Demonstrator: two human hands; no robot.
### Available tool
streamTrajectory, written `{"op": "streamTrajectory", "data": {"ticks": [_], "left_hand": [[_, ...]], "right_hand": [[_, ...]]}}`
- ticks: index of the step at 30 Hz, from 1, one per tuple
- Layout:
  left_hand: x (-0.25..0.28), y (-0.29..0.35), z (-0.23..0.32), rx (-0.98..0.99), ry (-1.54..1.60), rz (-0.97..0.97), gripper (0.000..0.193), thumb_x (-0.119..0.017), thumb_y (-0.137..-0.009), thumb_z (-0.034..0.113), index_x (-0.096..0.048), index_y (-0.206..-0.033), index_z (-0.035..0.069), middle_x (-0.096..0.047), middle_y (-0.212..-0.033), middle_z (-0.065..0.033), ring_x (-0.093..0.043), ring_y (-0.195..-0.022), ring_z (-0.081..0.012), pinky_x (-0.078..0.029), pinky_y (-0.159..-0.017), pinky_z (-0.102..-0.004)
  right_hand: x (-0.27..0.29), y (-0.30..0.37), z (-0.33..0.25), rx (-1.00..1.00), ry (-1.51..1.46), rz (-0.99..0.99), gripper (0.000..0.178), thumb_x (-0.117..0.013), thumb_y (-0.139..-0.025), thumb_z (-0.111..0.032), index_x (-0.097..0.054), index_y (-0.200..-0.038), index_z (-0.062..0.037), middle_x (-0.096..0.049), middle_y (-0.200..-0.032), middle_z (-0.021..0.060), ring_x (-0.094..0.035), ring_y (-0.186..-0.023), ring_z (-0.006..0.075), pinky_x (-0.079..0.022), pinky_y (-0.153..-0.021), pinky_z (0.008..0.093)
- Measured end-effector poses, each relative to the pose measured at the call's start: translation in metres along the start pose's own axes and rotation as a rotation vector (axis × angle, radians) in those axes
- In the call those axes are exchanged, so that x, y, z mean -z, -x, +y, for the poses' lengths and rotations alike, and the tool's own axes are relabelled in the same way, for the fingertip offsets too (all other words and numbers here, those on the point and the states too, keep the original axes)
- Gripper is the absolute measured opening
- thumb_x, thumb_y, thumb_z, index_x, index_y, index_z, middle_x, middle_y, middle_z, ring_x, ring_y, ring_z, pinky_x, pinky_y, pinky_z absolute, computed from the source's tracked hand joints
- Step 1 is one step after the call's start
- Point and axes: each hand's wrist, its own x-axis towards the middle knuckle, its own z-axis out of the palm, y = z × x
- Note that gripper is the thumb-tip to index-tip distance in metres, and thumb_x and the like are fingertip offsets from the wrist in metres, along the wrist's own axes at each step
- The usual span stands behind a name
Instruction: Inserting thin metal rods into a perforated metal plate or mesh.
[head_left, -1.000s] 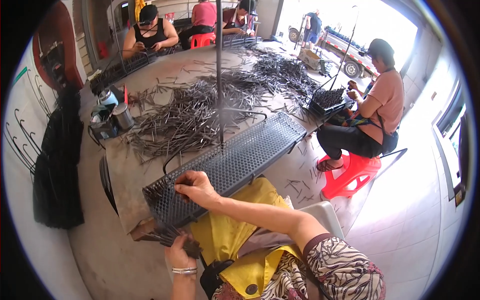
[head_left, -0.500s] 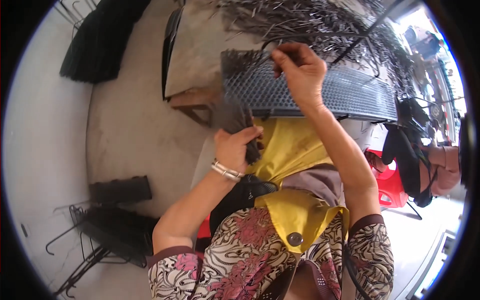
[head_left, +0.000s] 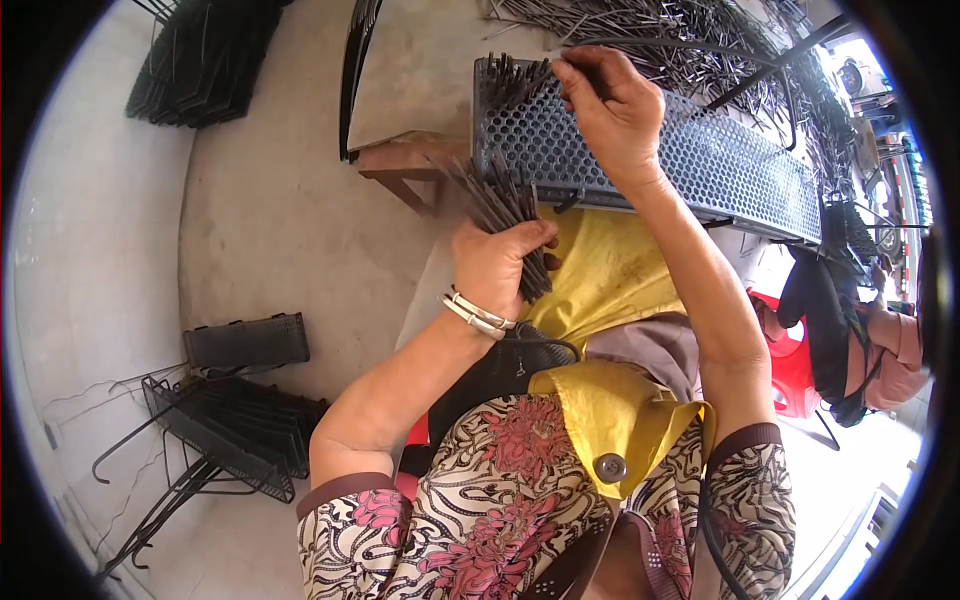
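My left hand [head_left: 488, 264] is wrapped round a bundle of thin dark rods [head_left: 497, 208], which fan out above the thumb and poke out below the fist. Over the left part of a grey perforated rack [head_left: 740, 160], my right hand [head_left: 622, 112] is closed in a pinch. Whatever its fingertips hold is too small to make out. Several short dark rods [head_left: 512, 82] stand close together in the holes at the rack's left end, just left of those fingertips.
A large pile of loose dark rods [head_left: 660, 30] covers the table [head_left: 410, 75] behind the rack. A black bent metal bar [head_left: 770, 68] crosses above the rack's right part. Dark racks [head_left: 235, 430] sit at lower left. To the right are a red stool [head_left: 795, 375] and another person [head_left: 885, 350].
The view has shifted, so the rack appears higher and further right. My right hand is slightly nearer the rack's left end. The left hand's rod bundle, blurred before, now shows sharply.
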Motion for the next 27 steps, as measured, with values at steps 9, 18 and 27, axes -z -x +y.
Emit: {"op": "streamTrajectory", "data": {"ticks": [9,18,27], "left_hand": [[-0.005,0.001,0.000,-0.048,0.014,-0.011,0.017,-0.061,-0.063,-0.006,-0.054,-0.077,0.000,-0.057,-0.067,-0.0073,-0.056,-0.055,-0.0169,-0.048,-0.045,-0.0288],[-0.004,-0.003,0.002,-0.043,-0.026,-0.024,0.021,-0.062,-0.063,-0.005,-0.052,-0.080,0.002,-0.055,-0.067,-0.0053,-0.055,-0.054,-0.0152,-0.047,-0.045,-0.0271],[-0.002,-0.003,-0.002,-0.015,-0.051,-0.064,0.017,-0.064,-0.066,-0.004,-0.053,-0.079,0.000,-0.056,-0.066,-0.0067,-0.055,-0.053,-0.0155,-0.046,-0.043,-0.0263]], "right_hand": [[-0.009,-0.010,-0.001,0.303,0.314,-0.411,0.014,-0.058,-0.076,-0.011,-0.060,-0.084,0.0011,-0.058,-0.072,0.0141,-0.057,-0.060,0.0239,-0.045,-0.056,0.0299],[0.023,0.020,-0.033,-0.264,-0.174,-0.683,0.012,-0.060,-0.075,-0.006,-0.060,-0.083,0.0028,-0.056,-0.062,0.0007,-0.047,-0.055,0.0032,-0.039,-0.048,0.0194],[0.037,-0.004,-0.018,-0.560,-0.319,-0.263,0.008,-0.057,-0.078,-0.006,-0.057,-0.080,0.0013,-0.058,-0.063,0.0043,-0.052,-0.051,0.0080,-0.042,-0.044,0.0200]]}}
